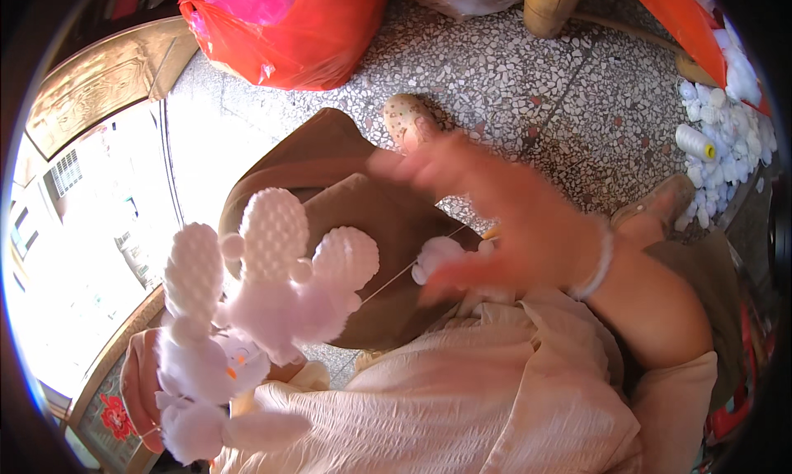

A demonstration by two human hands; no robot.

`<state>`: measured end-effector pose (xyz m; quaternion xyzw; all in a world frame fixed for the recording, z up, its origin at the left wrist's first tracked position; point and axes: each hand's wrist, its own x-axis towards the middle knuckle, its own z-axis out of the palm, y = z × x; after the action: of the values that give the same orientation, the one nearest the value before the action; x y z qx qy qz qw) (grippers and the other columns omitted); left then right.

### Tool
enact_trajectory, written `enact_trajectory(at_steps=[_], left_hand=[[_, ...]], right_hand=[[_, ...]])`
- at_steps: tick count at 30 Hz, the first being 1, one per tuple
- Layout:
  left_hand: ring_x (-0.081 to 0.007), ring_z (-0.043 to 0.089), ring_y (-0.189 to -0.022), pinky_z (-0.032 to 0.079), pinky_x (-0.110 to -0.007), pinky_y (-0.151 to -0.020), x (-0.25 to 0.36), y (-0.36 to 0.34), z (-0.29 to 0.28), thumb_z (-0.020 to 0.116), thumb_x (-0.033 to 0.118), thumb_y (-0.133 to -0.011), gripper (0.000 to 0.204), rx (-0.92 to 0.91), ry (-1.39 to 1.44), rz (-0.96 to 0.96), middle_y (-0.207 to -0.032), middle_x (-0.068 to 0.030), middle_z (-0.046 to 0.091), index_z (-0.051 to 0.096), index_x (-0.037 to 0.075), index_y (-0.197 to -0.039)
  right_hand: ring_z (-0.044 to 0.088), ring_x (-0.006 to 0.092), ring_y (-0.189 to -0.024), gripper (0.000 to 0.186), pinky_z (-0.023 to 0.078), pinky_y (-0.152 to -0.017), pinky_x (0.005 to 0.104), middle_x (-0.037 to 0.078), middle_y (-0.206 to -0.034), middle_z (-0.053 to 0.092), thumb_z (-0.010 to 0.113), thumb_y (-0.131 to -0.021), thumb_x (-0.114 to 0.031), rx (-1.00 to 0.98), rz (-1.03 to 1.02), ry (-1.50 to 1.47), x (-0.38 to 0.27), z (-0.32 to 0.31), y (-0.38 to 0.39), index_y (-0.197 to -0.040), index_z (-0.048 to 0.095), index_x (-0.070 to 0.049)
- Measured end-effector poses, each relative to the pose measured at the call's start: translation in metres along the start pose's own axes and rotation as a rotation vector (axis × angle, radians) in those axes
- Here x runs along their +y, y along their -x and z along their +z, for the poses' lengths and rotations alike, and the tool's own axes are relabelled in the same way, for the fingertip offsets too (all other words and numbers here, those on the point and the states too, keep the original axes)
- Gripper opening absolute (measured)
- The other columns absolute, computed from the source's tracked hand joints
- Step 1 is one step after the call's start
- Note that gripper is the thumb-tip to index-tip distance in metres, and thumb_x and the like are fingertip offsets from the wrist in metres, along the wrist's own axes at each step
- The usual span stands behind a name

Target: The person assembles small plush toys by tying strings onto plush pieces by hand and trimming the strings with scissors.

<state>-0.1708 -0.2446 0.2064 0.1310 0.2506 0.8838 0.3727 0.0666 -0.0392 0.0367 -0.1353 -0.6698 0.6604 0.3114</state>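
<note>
A white fluffy toy cluster (285,301) hangs in front of my lap at the left. It has padded, bumpy lobes, small round balls and an orange-and-dark stitched face. My left hand (142,383) is beside and behind it, mostly covered, and seems to hold it up; its fingers are hidden. A thin thread (392,284) runs tautly from the toy toward my right hand (503,214). That hand is blurred by motion, thumb and forefinger apart. A white puff (436,258) shows between them, with a small yellow bit next to the palm; whether the hand grips either is unclear.
A red plastic bag (305,37) stands on the speckled floor ahead. At the right lie many white puffs (726,156) and a white thread spool (695,142) with a yellow end. Wooden furniture legs (546,8) are at the top; a carved wooden panel (95,82) is at the left.
</note>
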Motion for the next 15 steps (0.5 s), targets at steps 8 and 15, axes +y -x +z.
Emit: enact_trajectory(at_steps=[8, 15], left_hand=[[-0.011, 0.053, -0.05, 0.041, -0.022, -0.043, -0.002, -0.009, 0.01, 0.051, -0.001, -0.086, 0.012, -0.275, -0.085, -0.209, -0.063, -0.0039, 0.057, 0.054, 0.005, -0.096], [-0.0115, 0.053, -0.048, 0.041, -0.023, -0.042, -0.039, -0.036, 0.02, 0.052, -0.002, -0.086, 0.012, -0.698, -0.208, -0.479, -0.063, -0.005, 0.058, 0.055, 0.004, -0.096]], right_hand=[[0.063, 0.0301, -0.073, 0.025, 0.052, -0.065, 0.0393, 0.012, -0.08, 0.064, 0.055, -0.077, -0.006, -0.357, 0.198, 0.779, 0.106, -0.061, 0.101, -0.1, 0.064, -0.011], [0.059, 0.0352, -0.089, 0.029, 0.047, -0.082, 0.0426, 0.018, -0.093, 0.063, 0.06, -0.08, -0.017, -0.503, 0.962, 1.174, 0.12, -0.221, 0.175, -0.108, 0.059, -0.007]])
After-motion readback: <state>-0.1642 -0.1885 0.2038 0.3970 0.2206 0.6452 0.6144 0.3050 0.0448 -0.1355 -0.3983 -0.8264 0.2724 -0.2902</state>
